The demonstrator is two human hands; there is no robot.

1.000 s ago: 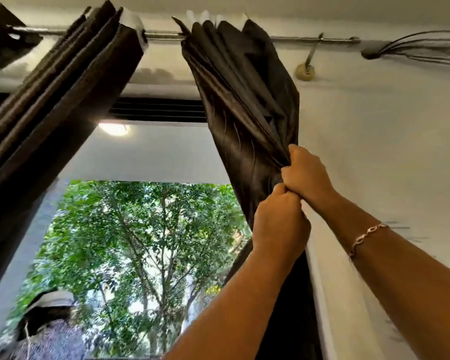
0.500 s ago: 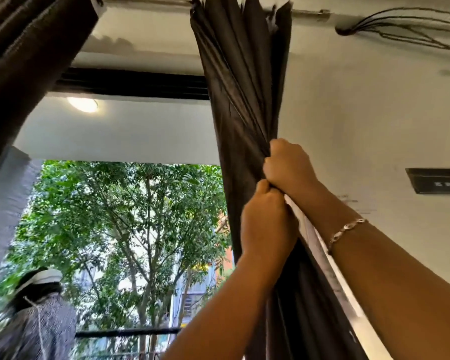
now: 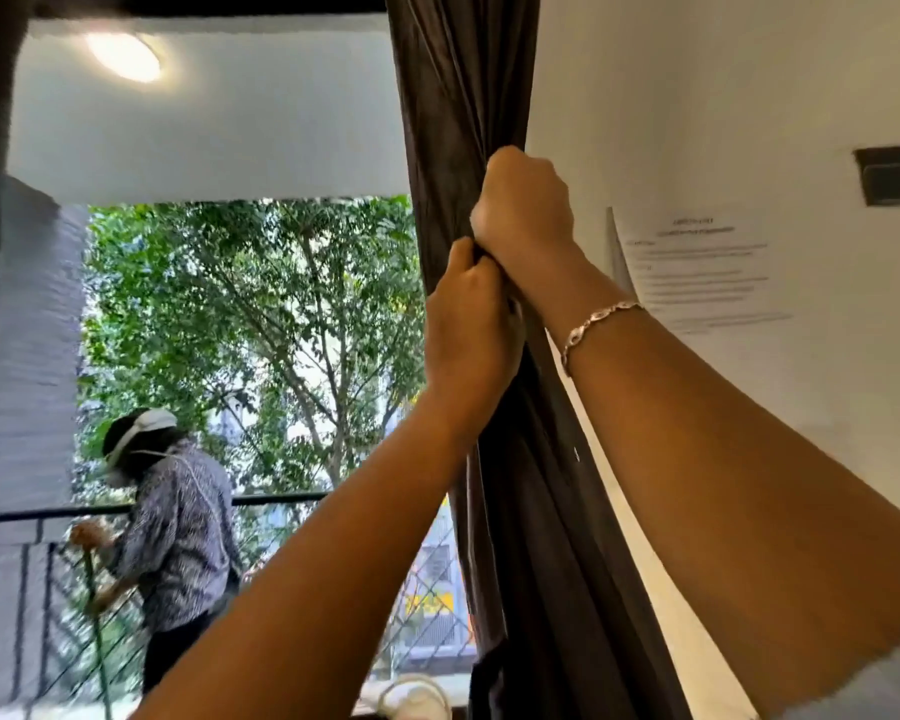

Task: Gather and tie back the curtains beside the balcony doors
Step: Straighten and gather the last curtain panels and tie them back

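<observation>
Item: curtain (image 3: 463,96), dark, bunched into a rope just beside the wall (image 3: 697,96). We grip it with right hand (image 3: 523,205) stacked on left hand (image 3: 471,324), fingers (image 3: 463,254) clenched round the folds. Step: gathering, we judge. Next: a tie or knot; none visible.

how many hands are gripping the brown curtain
2. The right hand grips the gathered brown curtain higher up; the left hand grips it just below, touching the right one. No other hand shows on it.
</observation>
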